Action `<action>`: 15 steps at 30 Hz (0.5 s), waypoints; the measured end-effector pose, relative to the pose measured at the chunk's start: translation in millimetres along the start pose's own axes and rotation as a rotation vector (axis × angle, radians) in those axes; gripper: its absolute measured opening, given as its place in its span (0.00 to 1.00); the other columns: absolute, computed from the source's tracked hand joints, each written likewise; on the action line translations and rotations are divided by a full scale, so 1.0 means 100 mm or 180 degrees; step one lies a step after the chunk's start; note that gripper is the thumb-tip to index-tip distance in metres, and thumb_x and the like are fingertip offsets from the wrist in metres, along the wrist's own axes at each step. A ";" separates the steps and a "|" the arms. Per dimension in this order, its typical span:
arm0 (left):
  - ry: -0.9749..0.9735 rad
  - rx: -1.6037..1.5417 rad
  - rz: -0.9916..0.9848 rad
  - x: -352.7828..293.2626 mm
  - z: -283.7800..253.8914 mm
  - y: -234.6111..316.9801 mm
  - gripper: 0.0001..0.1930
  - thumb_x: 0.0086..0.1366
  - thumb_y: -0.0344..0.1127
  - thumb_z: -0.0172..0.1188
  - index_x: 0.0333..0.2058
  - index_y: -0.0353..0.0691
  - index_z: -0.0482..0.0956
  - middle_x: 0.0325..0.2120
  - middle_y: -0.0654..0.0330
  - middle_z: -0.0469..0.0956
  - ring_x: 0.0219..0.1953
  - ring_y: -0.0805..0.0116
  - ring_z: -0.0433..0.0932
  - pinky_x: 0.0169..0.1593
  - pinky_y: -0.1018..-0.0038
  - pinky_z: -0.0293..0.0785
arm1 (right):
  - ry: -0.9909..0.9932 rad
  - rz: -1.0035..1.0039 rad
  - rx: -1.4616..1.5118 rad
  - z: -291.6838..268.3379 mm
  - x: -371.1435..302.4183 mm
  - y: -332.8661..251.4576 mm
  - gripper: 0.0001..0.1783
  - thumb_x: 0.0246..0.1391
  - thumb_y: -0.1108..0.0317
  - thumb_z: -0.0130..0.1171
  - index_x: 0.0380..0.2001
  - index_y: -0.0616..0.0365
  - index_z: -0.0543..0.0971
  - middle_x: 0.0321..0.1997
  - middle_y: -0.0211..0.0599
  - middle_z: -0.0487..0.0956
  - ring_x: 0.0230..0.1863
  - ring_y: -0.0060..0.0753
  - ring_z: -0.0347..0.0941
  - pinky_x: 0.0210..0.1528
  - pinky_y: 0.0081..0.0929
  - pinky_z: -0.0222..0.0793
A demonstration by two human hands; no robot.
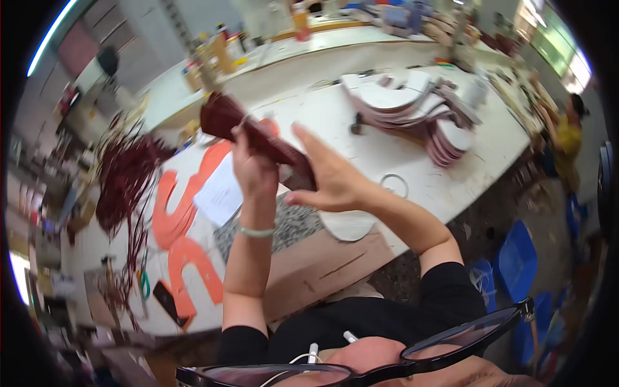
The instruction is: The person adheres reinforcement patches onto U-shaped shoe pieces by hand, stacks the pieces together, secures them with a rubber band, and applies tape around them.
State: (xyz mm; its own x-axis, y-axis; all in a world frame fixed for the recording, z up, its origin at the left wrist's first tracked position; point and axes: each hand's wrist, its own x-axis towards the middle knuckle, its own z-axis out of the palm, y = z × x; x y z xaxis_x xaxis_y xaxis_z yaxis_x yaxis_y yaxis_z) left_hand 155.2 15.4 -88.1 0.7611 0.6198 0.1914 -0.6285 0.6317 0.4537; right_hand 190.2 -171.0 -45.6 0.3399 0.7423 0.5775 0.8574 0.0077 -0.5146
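A dark maroon bundle of what looks like flat leather pieces point(222, 117) is raised above the middle of the table, tilted down to the right. My left hand point(255, 164) is closed around its middle from below. Against the bundle's lower right end lies my right hand point(332, 174), fingers stretched and thumb apart; motion blurs it a little. Under both hands are a speckled stone slab point(242, 235) and a white rounded piece point(348, 227). Beside my left forearm rests a sheet of paper point(222, 187), partly over orange U-shaped pieces point(171, 222).
Stacked curved white-and-maroon pieces point(400, 106) stand at the far right of the table. Maroon cords point(126, 174) hang at left, near a phone point(167, 302). A brown board point(329, 264) lies along the near edge. Another person point(567, 142) is at far right, beyond blue bins point(518, 255).
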 end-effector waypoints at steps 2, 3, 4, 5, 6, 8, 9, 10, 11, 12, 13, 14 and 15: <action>-0.0503 -0.0517 -0.0273 -0.09 0.13 -0.01 0.14 0.74 0.42 0.45 0.48 0.39 0.72 0.40 0.58 0.78 0.42 0.63 0.78 0.47 0.63 0.77 | -0.0079 0.0797 0.0776 0.00 -0.02 0.09 0.53 0.43 0.62 0.71 0.68 0.60 0.52 0.64 0.57 0.66 0.61 0.52 0.69 0.61 0.35 0.66; -0.0807 -0.0545 -0.0270 -0.09 0.11 -0.02 0.16 0.74 0.43 0.44 0.48 0.38 0.72 0.41 0.57 0.78 0.43 0.62 0.78 0.47 0.63 0.77 | 0.0045 0.0811 0.0751 -0.05 0.00 0.15 0.49 0.43 0.65 0.70 0.67 0.58 0.55 0.59 0.54 0.71 0.55 0.50 0.73 0.56 0.34 0.70; -0.1099 -0.0570 -0.0211 -0.09 0.13 -0.03 0.17 0.74 0.43 0.44 0.48 0.37 0.73 0.42 0.55 0.78 0.44 0.61 0.78 0.47 0.62 0.77 | 0.0137 0.0783 0.0746 -0.12 0.02 0.21 0.46 0.43 0.69 0.68 0.65 0.56 0.58 0.53 0.52 0.77 0.49 0.47 0.78 0.50 0.33 0.74; -0.0736 -0.0675 -0.0261 -0.09 0.18 -0.10 0.17 0.73 0.43 0.43 0.48 0.37 0.73 0.42 0.54 0.78 0.44 0.61 0.78 0.46 0.62 0.78 | 0.0252 0.0453 0.0597 -0.19 0.02 0.30 0.37 0.42 0.72 0.65 0.60 0.58 0.67 0.43 0.49 0.81 0.42 0.45 0.81 0.44 0.32 0.76; -0.0359 -0.0750 -0.0294 -0.09 0.27 -0.14 0.17 0.73 0.43 0.43 0.48 0.36 0.73 0.42 0.53 0.78 0.44 0.60 0.78 0.46 0.62 0.78 | 0.0059 0.0065 0.0488 -0.26 0.01 0.41 0.30 0.44 0.73 0.64 0.54 0.60 0.72 0.42 0.48 0.81 0.42 0.44 0.80 0.44 0.33 0.75; -0.1056 -0.0636 -0.0751 -0.10 0.24 -0.15 0.21 0.67 0.41 0.47 0.54 0.36 0.70 0.50 0.54 0.75 0.54 0.58 0.72 0.58 0.61 0.69 | 0.0216 0.0165 0.0450 -0.37 0.01 0.51 0.25 0.46 0.73 0.63 0.51 0.61 0.75 0.42 0.48 0.81 0.40 0.43 0.80 0.43 0.31 0.75; -0.0895 -0.0271 -0.0581 -0.14 0.17 -0.16 0.23 0.66 0.40 0.47 0.57 0.36 0.68 0.53 0.54 0.72 0.58 0.59 0.68 0.61 0.61 0.66 | 0.0341 0.0146 0.0447 -0.45 0.04 0.58 0.24 0.47 0.72 0.63 0.50 0.62 0.75 0.41 0.48 0.81 0.40 0.42 0.80 0.43 0.30 0.75; -0.0725 0.0078 -0.0419 -0.18 0.16 -0.20 0.25 0.64 0.39 0.48 0.60 0.36 0.65 0.56 0.54 0.69 0.61 0.59 0.64 0.63 0.61 0.63 | 0.0457 0.0141 0.0435 -0.57 0.07 0.69 0.23 0.48 0.71 0.64 0.49 0.62 0.75 0.41 0.48 0.81 0.39 0.41 0.80 0.43 0.29 0.75; -0.0597 0.0414 -0.0271 -0.26 0.17 -0.18 0.30 0.63 0.37 0.48 0.65 0.36 0.59 0.60 0.54 0.64 0.63 0.58 0.61 0.63 0.62 0.62 | 0.0490 0.0325 0.0456 -0.73 0.11 0.78 0.21 0.49 0.70 0.65 0.48 0.63 0.76 0.41 0.48 0.81 0.40 0.38 0.80 0.44 0.28 0.75; -0.0611 0.0879 -0.0148 -0.37 0.23 -0.16 0.35 0.62 0.36 0.50 0.67 0.36 0.53 0.62 0.54 0.62 0.63 0.57 0.62 0.63 0.62 0.61 | 0.0520 0.0585 0.0584 -0.89 0.12 0.91 0.22 0.49 0.69 0.65 0.49 0.63 0.77 0.41 0.49 0.82 0.40 0.34 0.80 0.44 0.29 0.75; -0.0600 0.1350 -0.0080 -0.48 0.18 -0.06 0.38 0.60 0.35 0.53 0.68 0.36 0.51 0.62 0.54 0.62 0.62 0.56 0.63 0.64 0.61 0.60 | 0.0591 0.0357 0.0294 -1.02 0.16 1.11 0.24 0.50 0.69 0.65 0.51 0.63 0.76 0.42 0.47 0.82 0.40 0.30 0.79 0.43 0.27 0.76; -0.0601 0.1278 -0.0162 -0.55 0.06 0.04 0.40 0.59 0.35 0.56 0.68 0.37 0.49 0.61 0.52 0.62 0.61 0.56 0.65 0.62 0.62 0.62 | 0.0931 0.0226 0.0135 -1.18 0.22 1.31 0.25 0.50 0.70 0.66 0.52 0.65 0.76 0.43 0.47 0.82 0.39 0.29 0.79 0.43 0.26 0.76; -0.0793 0.1271 -0.0190 -0.68 0.06 0.22 0.42 0.59 0.37 0.58 0.69 0.36 0.48 0.60 0.51 0.64 0.59 0.58 0.67 0.58 0.65 0.67 | 0.0965 0.1130 0.0941 -1.37 0.32 1.37 0.24 0.51 0.71 0.66 0.52 0.66 0.76 0.43 0.44 0.82 0.39 0.28 0.78 0.46 0.26 0.75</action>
State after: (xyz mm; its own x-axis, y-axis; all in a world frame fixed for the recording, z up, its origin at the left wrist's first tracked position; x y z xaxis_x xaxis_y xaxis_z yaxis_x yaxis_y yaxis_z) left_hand 90.7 -15.7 -86.5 0.8399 0.4265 0.3356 -0.5089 0.4040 0.7601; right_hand 371.8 -238.3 -10.5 0.7220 0.5075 0.4702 0.5397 0.0122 -0.8418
